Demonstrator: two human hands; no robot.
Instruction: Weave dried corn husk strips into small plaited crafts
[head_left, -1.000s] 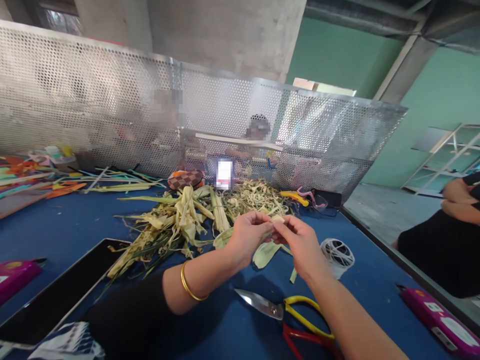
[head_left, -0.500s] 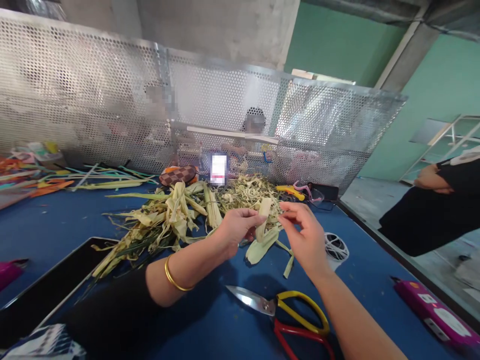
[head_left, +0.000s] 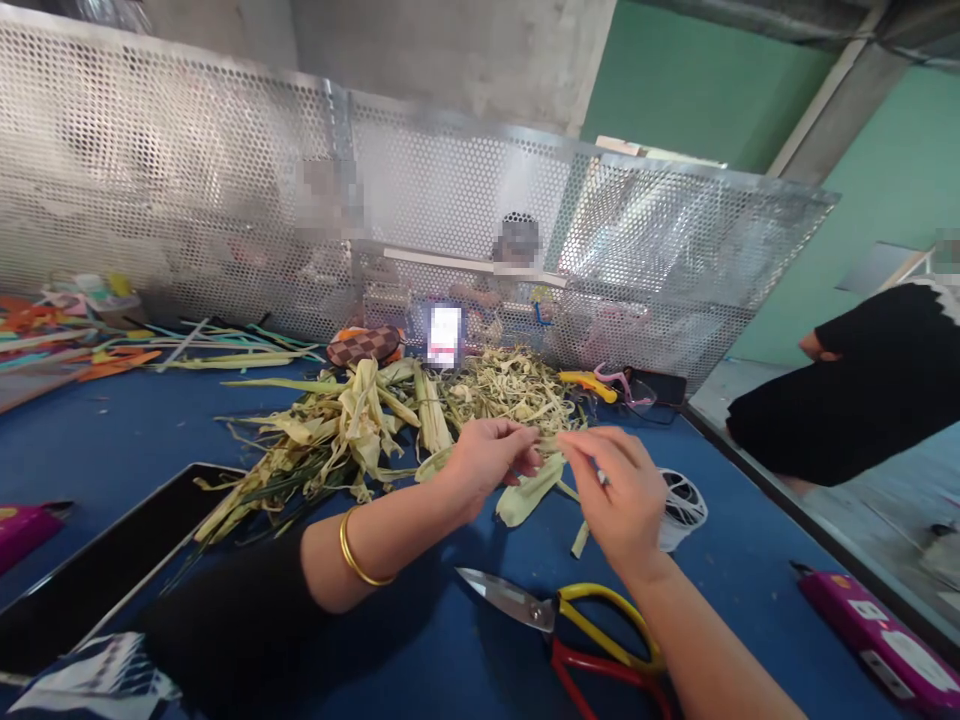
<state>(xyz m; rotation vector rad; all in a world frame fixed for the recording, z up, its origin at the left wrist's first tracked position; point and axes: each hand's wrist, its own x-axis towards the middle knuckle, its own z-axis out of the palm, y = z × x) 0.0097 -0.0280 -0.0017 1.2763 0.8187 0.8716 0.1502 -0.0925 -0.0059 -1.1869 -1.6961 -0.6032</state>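
Both hands meet above the blue table, with a pale strip of corn husk (head_left: pixel 548 443) stretched between their fingertips. My left hand (head_left: pixel 495 462), a gold bangle on its wrist, pinches one end between thumb and fingers. The other end sits in the pinch of my right hand (head_left: pixel 616 490). The strip looks narrow and is partly hidden by the fingers. Just below lies a wider flat piece of husk (head_left: pixel 529 497). Scissors (head_left: pixel 517 602) with one yellow and one red handle rest nearer to me, blades pointing left.
Dry corn husks (head_left: pixel 364 415) are heaped left of the hands, shredded husk (head_left: pixel 510 385) behind them. A black tray (head_left: pixel 112 560) lies at left, a white fan-like object (head_left: pixel 682 505) and a magenta device (head_left: pixel 870 635) at right. A perforated metal screen (head_left: pixel 450 150) closes the back; a person stands at right.
The husk strip, upright in my left hand before, now lies flat and narrow between both hands. My right hand has closed onto it. The person at right has shifted position.
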